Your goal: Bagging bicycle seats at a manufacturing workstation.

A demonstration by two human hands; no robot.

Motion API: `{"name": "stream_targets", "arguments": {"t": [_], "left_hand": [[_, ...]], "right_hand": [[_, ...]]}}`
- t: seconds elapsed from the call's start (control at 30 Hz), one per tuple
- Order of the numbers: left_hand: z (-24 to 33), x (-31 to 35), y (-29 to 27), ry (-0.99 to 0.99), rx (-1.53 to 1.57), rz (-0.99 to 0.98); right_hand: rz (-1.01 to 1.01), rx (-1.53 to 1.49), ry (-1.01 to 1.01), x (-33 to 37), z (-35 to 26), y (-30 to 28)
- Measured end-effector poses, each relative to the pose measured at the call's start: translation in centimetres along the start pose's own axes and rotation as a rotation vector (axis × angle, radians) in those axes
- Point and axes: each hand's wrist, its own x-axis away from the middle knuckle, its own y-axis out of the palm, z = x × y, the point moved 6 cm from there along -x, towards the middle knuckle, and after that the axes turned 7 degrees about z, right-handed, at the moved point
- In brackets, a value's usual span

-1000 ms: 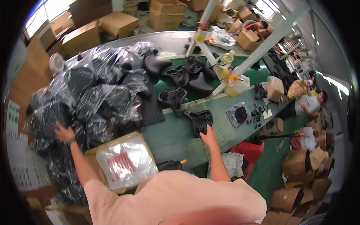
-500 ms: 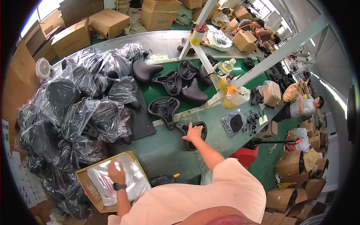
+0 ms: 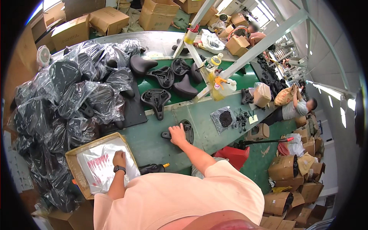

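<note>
My right hand (image 3: 177,135) is closed over a black bicycle saddle (image 3: 188,131), which lies underside up on the green table with its nose toward the left. My left hand (image 3: 119,158), a dark watch on its wrist, is curled at the right side of a stack of clear plastic bags (image 3: 99,163) and appears to pinch the top bag; its fingertips are partly hidden. The bags, with red marks on them, fill an open cardboard box (image 3: 71,163). Just ahead, another upturned saddle (image 3: 156,100) lies near more bare saddles (image 3: 142,65).
Bagged saddles (image 3: 63,76) are heaped high at the left. A metal frame post (image 3: 264,44) crosses the table, with bottles (image 3: 215,60) beside it. A bag of small black parts (image 3: 223,119) lies at the right. Another person (image 3: 295,109) stands beyond the table's right end.
My right hand has drawn the saddle nearer and away from the upturned saddle it lay against. My left hand has moved to the right side of the bags and curled. The view has shifted.
</note>
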Motion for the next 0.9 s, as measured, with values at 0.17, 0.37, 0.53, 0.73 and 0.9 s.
{"name": "stream_targets", "arguments": {"t": [0.17,0.37,0.53,0.73,0.9], "left_hand": [[1.5,4.2,-2.3,-0.077,-0.128,-0.012],[-0.1,5.6,-0.9,0.004,-0.203,0.076],[1.2,5.7,-1.2,0.006,-0.188,0.000],[2.5,6.5,-0.5,0.028,-0.173,-0.013],[-0.3,6.5,0.1,-0.063,-0.152,-0.006]], "right_hand": [[0.500,-0.501,0.570,9.1,5.9,-7.1],[0.110,-1.469,1.284,27.1,6.8,0.4],[-0.172,-1.456,1.131,31.5,1.0,3.1],[-0.161,-0.782,0.778,25.7,-7.0,3.9],[0.133,-0.871,0.763,24.7,-8.4,2.7]]}}
